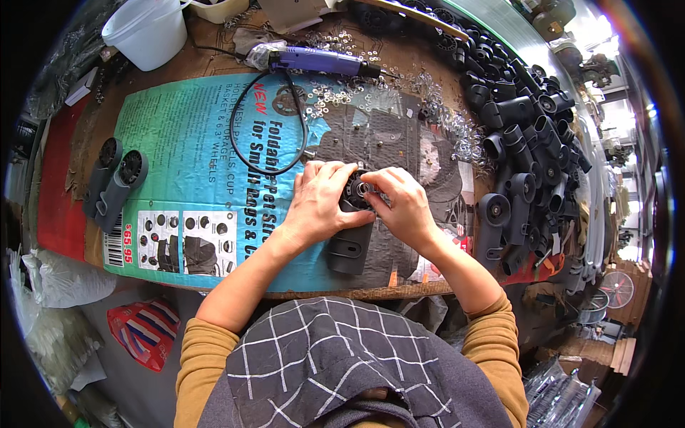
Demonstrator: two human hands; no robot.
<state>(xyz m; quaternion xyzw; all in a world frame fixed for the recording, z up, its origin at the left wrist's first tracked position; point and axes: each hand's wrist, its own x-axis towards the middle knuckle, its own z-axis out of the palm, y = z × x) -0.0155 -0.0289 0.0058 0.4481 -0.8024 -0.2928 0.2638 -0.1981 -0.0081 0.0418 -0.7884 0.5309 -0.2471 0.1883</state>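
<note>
A flattened printed carton is spread over the workbench as a mat. To the right, a large heap of black plastic wheel housings is piled; two finished ones lie well apart on the left. A purple electric screwdriver is laid at the far edge, among scattered small washers.

At the centre, one black caster housing is stood on the carton. Its wheel end is clasped by the left hand, while the right hand is pinched on what appears to be a small metal ring at the hub. The housing is judged stiff, light and unlikely to break; it is best gripped round its body. The ring is tiny and easily dropped.
</note>
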